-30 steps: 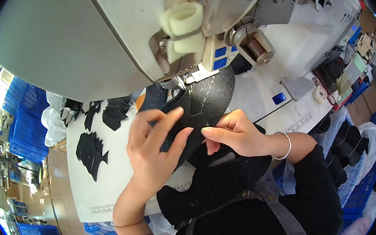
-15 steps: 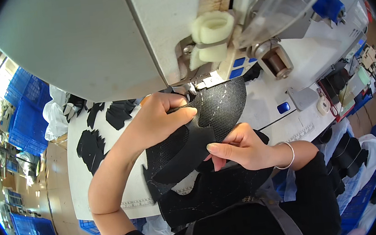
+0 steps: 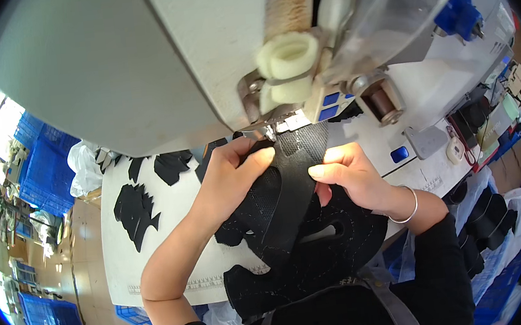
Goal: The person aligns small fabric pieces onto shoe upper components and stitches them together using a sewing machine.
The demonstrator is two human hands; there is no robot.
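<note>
Under the head of a pale sewing machine [image 3: 108, 77] lies a black mesh fabric piece [image 3: 314, 143] with a smooth black strip [image 3: 293, 187] along it. My left hand [image 3: 233, 175] pinches its left edge between thumb and fingers, close to the presser foot [image 3: 268, 132]. On the other side, my right hand [image 3: 354, 175] is closed on the right edge, thumb on top. Fingertips of both hands are partly hidden by the fabric. Black panels with stitch lines [image 3: 352, 251] spread below the hands, over the table edge toward my lap.
Cut black pieces [image 3: 136, 213] lie in piles on the white table [image 3: 123, 272] at left. A brown thread bobbin [image 3: 384, 104] hangs beside the machine. Blue crates [image 3: 55, 320] stand on the floor at left; plastic bags and black parts [image 3: 492, 220] sit at right.
The mesh piece has turned and slid further under the machine head, so less mesh shows and more stitched black panel lies below. My right hand has moved up and slightly right with the edge.
</note>
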